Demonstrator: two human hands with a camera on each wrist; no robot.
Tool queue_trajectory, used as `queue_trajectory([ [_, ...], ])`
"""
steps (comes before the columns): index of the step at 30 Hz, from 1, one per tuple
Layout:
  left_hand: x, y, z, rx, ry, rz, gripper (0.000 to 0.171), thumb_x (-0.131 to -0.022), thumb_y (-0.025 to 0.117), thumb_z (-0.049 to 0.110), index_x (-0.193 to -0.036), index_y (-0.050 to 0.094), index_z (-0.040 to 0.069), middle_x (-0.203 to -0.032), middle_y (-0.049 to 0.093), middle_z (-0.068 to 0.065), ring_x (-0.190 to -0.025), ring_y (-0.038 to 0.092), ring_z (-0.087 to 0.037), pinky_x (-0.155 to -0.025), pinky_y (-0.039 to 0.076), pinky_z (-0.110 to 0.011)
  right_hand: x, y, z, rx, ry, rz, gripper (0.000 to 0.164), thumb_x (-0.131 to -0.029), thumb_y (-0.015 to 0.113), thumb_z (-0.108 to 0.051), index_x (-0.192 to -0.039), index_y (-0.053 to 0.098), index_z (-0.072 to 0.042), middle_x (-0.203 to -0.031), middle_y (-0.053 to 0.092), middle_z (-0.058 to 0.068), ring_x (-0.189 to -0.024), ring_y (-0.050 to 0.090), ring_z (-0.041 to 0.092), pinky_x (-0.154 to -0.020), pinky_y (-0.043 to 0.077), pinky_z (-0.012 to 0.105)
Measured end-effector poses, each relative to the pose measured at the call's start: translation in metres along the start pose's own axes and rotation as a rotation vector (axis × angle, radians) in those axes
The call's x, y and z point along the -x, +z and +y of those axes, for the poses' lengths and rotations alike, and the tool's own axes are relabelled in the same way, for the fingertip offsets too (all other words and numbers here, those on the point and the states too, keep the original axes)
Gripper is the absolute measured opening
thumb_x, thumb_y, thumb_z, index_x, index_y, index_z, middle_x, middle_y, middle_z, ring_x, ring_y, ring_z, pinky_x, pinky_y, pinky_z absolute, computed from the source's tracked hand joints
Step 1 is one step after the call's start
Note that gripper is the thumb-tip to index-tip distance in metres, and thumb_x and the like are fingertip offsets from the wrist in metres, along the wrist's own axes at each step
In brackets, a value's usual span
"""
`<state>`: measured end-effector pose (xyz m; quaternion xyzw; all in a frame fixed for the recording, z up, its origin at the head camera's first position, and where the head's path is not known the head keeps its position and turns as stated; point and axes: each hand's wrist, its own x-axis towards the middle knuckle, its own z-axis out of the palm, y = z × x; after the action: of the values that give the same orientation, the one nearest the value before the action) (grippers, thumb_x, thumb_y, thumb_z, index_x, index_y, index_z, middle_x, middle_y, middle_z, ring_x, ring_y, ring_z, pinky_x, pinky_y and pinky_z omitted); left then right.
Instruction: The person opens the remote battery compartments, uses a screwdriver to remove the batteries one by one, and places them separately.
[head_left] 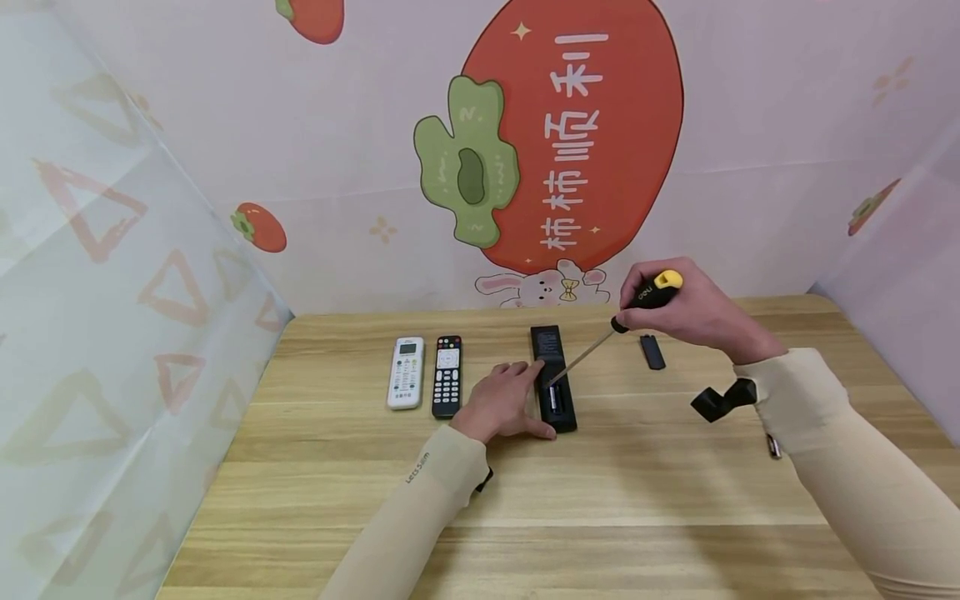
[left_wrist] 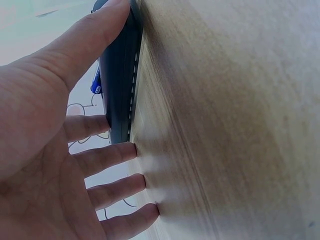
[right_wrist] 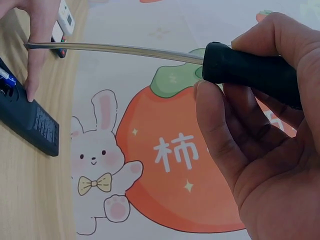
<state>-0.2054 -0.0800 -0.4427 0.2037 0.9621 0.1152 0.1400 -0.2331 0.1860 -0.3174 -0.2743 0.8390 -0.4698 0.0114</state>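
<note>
A black remote control [head_left: 547, 346] lies back side up on the table, its battery compartment uncovered. One battery [head_left: 554, 398] is visible there; its blue end [left_wrist: 96, 82] sticks up past the remote's edge in the left wrist view. My left hand [head_left: 501, 402] rests along the remote's left side, fingers extended, with the thumb on the near end and the index finger touching the side. In my right hand [head_left: 686, 308] I grip a screwdriver [head_left: 651, 295] with a black and yellow handle. Its shaft slants down toward the battery; whether the tip touches it I cannot tell.
Left of my left hand lie a white remote [head_left: 406, 372] and a black remote with white keys [head_left: 447, 377]. A small black battery cover [head_left: 652, 352] lies to the right. Another battery [head_left: 773, 446] is partly hidden by my right sleeve. Printed curtains [head_left: 360, 167] stand behind the table.
</note>
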Motion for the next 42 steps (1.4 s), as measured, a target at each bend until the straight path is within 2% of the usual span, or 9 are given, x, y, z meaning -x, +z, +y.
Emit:
queue_trajectory([
  [12, -0.001, -0.001, -0.002, 0.001, 0.003, 0.003, 0.109, -0.076, 0.081, 0.064, -0.162, 0.029, 0.020, -0.159, 0.039, -0.007, -0.145, 0.036, -0.033, -0.114, 0.038, -0.048, -0.004, 0.008, 0.007, -0.020, -0.007, -0.053, 0.008, -0.087, 0.078, -0.003, -0.089, 0.071, -0.005, -0.089, 0.068, 0.010, -0.082, 0.061, 0.027, -0.072, 0.054, 0.032],
  [26, 0.000, -0.003, 0.000, -0.007, -0.003, 0.003, 0.110, -0.076, 0.080, 0.065, -0.162, 0.028, 0.020, -0.159, 0.039, -0.007, -0.145, 0.036, -0.032, -0.114, 0.037, -0.048, -0.005, 0.017, 0.016, -0.030, -0.024, -0.068, 0.009, -0.087, 0.079, -0.003, -0.089, 0.070, -0.006, -0.089, 0.067, 0.009, -0.081, 0.060, 0.026, -0.071, 0.054, 0.029],
  [42, 0.000, 0.000, -0.001, -0.020, -0.003, 0.003, 0.111, -0.076, 0.080, 0.066, -0.162, 0.028, 0.019, -0.159, 0.039, -0.007, -0.146, 0.035, -0.031, -0.114, 0.037, -0.047, -0.003, 0.017, 0.019, -0.017, -0.019, -0.070, 0.009, -0.087, 0.079, -0.003, -0.089, 0.070, -0.006, -0.089, 0.067, 0.009, -0.082, 0.061, 0.026, -0.073, 0.054, 0.029],
])
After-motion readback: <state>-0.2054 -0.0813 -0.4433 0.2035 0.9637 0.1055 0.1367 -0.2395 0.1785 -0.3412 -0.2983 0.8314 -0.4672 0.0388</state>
